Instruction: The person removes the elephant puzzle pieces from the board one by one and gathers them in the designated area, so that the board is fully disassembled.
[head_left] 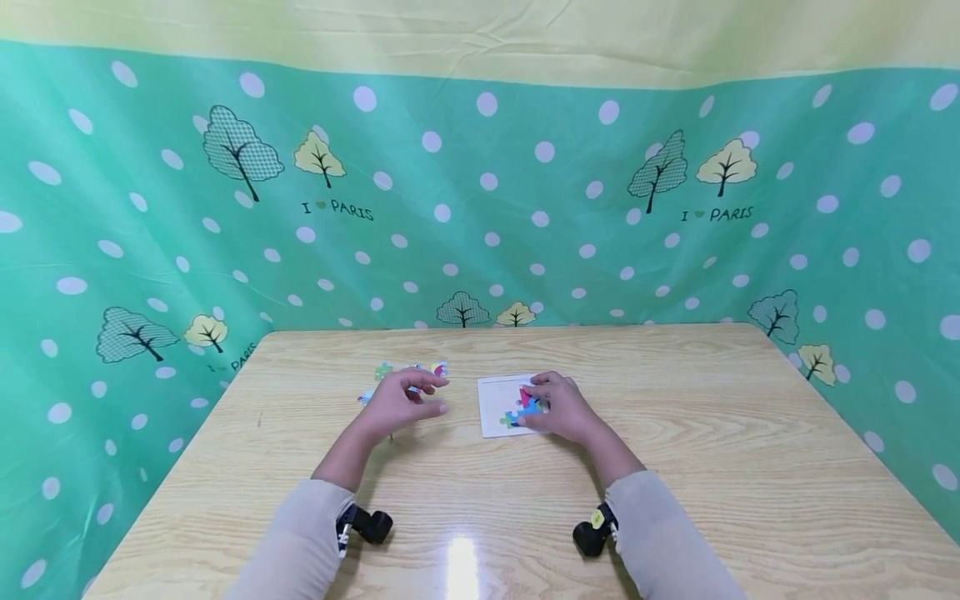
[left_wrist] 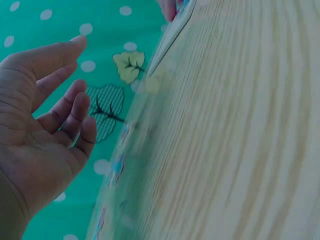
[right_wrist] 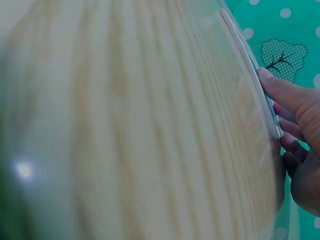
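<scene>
My right hand (head_left: 564, 408) rests over the right part of a white square puzzle board (head_left: 491, 400). Its thumb and fingers spread across a few joined jigsaw pieces (head_left: 513, 419) in blue, green and red, partly covered by the hand. In the right wrist view the straight thumb (right_wrist: 282, 90) touches the top of the board, the other fingers lying beyond it near the edge. My left hand (head_left: 401, 402) hovers left of the board with nothing in it, thumb and fingers apart and loosely bent. Behind it lie several loose jigsaw pieces (head_left: 439, 368), some hidden by the hand.
The board and pieces lie on a light wood table (head_left: 675, 392). A green dotted cloth (head_left: 517, 192) hangs behind the table and along its sides. Each wrist carries a small black camera, one at the left sleeve (head_left: 288, 533), one at the right sleeve (head_left: 660, 525).
</scene>
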